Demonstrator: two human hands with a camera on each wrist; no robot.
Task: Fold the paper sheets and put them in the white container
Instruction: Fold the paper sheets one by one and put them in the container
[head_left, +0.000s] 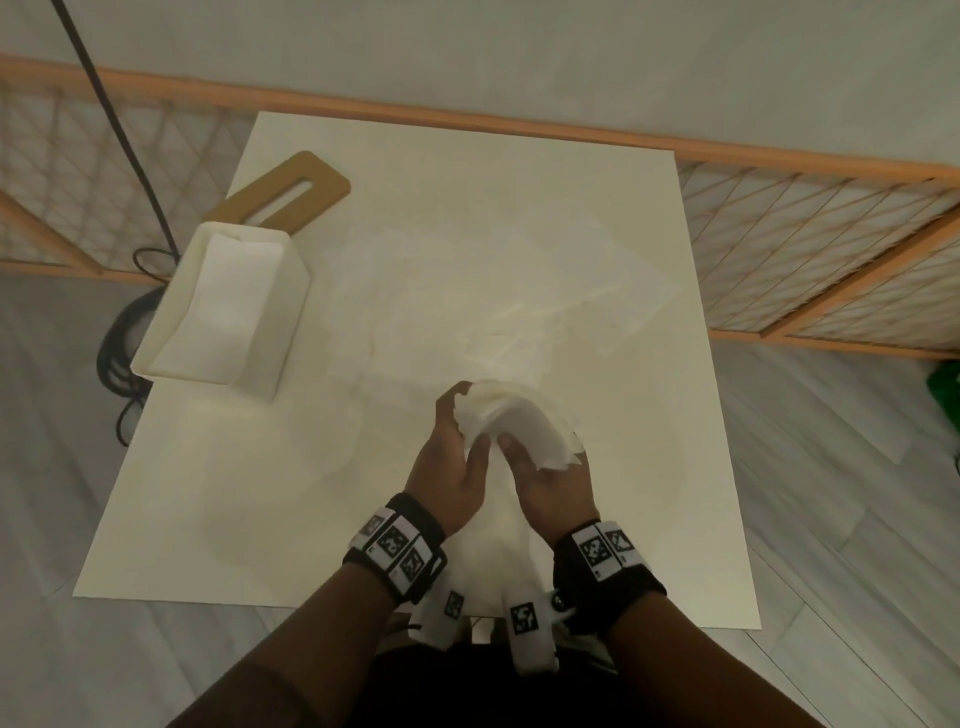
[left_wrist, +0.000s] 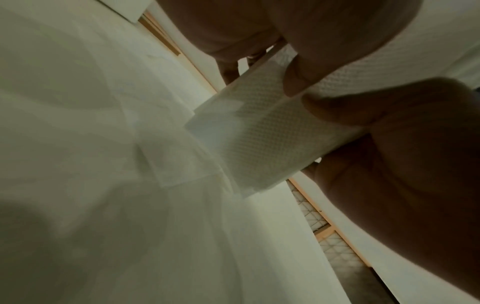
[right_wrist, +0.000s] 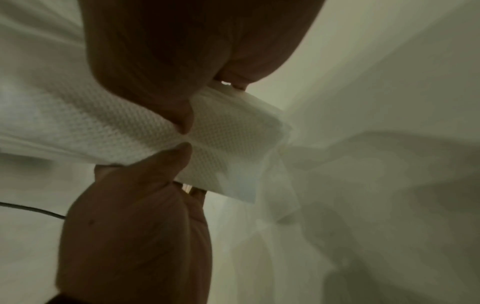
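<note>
Two hands are seen, the left hand and the right hand, and one folded paper sheet is held between them. One white container and one tan slotted lid are counted on one worktop. Loose paper sheets lie overlapped farther back; their number cannot be told. Two wristbands are worn, one on each wrist.
</note>
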